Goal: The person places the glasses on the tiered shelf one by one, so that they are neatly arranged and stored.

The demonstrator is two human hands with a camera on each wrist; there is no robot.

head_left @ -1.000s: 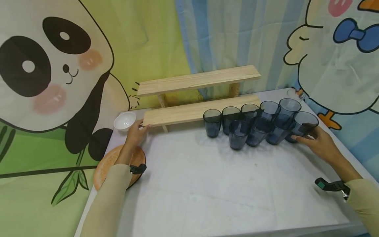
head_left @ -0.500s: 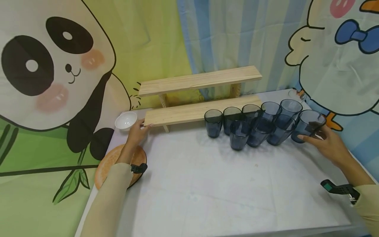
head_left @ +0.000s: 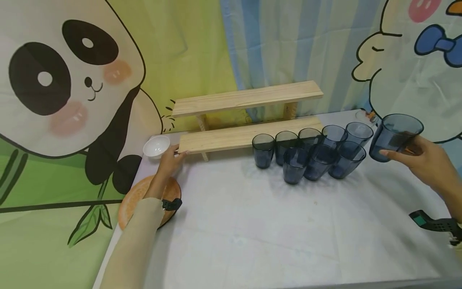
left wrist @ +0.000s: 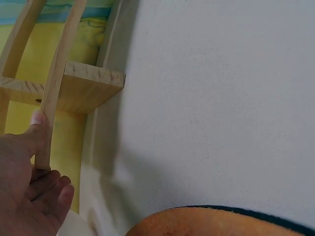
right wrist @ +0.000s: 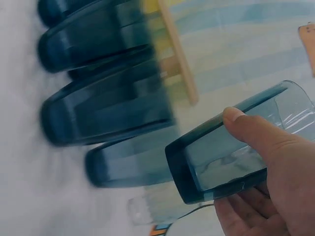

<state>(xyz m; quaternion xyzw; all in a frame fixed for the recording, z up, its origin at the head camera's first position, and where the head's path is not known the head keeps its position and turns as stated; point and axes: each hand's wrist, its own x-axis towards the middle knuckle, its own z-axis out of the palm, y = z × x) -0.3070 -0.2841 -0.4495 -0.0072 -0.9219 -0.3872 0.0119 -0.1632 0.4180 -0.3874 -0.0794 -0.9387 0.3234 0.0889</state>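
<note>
My right hand [head_left: 429, 160] grips a translucent blue drinking glass [head_left: 391, 138], thumb on the near side. That glass is tilted and held up off the table, right of the others; in the right wrist view its thick base [right wrist: 182, 172] points left. Several matching glasses [head_left: 294, 170] stand upright in two rows in front of the shelf's right half. At the left, my left hand [head_left: 169, 162] pinches the end of the lower plank of a two-tier wooden shelf [head_left: 216, 140]. The left wrist view shows the thumb [left wrist: 37, 120] on the plank and curled fingers below its end.
A white bowl [head_left: 156, 147] sits just left of my left hand. Under my left forearm lies an orange-patterned round mat [head_left: 138, 196]. A small clear object [head_left: 361, 115] is at the table's back right corner. Printed curtains [head_left: 278, 48] hang behind the white table [head_left: 249, 224].
My right hand has lifted its glass from the right end of the front row and moved it right and up. The left hand stays on the shelf. The view has shifted slightly.
</note>
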